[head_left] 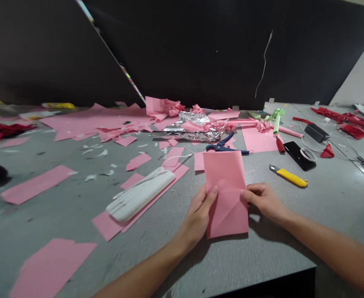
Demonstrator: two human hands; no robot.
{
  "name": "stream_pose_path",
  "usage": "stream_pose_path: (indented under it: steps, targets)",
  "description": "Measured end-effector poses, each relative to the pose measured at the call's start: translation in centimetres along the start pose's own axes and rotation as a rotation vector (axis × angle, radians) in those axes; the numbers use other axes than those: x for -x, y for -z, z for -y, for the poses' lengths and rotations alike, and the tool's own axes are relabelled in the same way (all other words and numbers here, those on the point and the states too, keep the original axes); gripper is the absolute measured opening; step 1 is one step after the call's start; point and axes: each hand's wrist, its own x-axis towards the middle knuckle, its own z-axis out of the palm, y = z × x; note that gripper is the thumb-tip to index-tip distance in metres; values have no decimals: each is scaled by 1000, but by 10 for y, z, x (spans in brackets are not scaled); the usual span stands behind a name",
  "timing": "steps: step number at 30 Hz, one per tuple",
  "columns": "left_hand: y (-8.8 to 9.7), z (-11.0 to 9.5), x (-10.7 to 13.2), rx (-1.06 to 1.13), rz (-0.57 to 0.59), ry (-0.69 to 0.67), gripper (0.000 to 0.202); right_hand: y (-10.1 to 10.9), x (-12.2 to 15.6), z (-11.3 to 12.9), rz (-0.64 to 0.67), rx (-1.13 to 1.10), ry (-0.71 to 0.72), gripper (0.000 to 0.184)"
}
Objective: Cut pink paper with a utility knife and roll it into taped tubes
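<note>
Between both hands is a pink sheet of paper (pixel 227 174), held upright just above the table's near edge, with crease lines across its middle and a diagonal one lower down. My left hand (pixel 197 213) pinches its left edge, thumb on the front and fingers behind. On the opposite edge, my right hand (pixel 264 200) grips with the thumb in front; its other fingers are partly hidden behind the paper. Just beyond the sheet lies a pair of blue-handled pliers or cutters (pixel 222 147). A yellow box cutter (pixel 289 176) rests right of the paper.
Left of my hands, a white power strip (pixel 141 194) lies on pink paper strips. Crumpled foil (pixel 197 126) and pink scraps spread along the dark panel (pixel 200 54). To the right are a black phone (pixel 298 155), a tape roll (pixel 307 155) and a black adapter (pixel 316 131) with cables.
</note>
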Motion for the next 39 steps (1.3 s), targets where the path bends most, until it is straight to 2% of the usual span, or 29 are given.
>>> stream_pose_path:
  steps: [12,26,39]
  targets:
    - [2,3,1,26,55,46,49,2,1,2,-38,22,39,61]
    - [1,-1,3,22,43,71,50,1,-1,1,-108,6,70,55]
    - [0,0,1,-25,38,16,45,4,-1,-4,-145,-38,49,49]
